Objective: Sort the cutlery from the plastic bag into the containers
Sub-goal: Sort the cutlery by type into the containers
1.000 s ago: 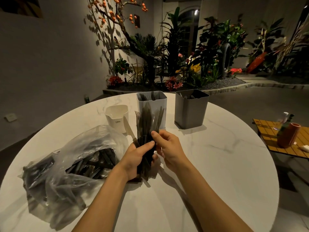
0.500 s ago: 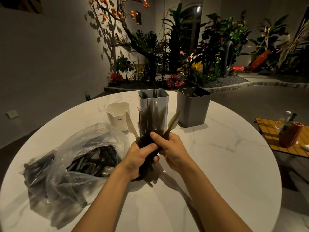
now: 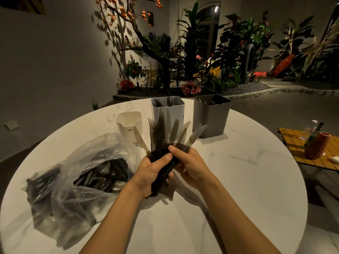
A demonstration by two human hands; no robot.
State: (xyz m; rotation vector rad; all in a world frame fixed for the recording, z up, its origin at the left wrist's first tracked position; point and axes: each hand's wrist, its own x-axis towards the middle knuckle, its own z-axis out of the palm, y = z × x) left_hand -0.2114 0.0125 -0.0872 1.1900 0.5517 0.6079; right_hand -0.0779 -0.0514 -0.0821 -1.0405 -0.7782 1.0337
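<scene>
My left hand grips a bundle of dark translucent plastic cutlery by the handles, upright over the table centre. Forks and knives fan out from it. My right hand pinches a few knives at the bundle's right side, tilted away to the right. A clear plastic bag with several more dark pieces lies on the left. Behind stand three containers: a small white one, a light grey one with cutlery in it, and a dark grey one with pieces inside.
The round white marble table carries everything. A low wooden side table with an orange cup and bottles stands off to the right. A planter bed with plants lies beyond the table's far edge.
The cutlery bundle has fanned out. My right hand has pulled a few knives to the right, away from the rest held by my left hand.
</scene>
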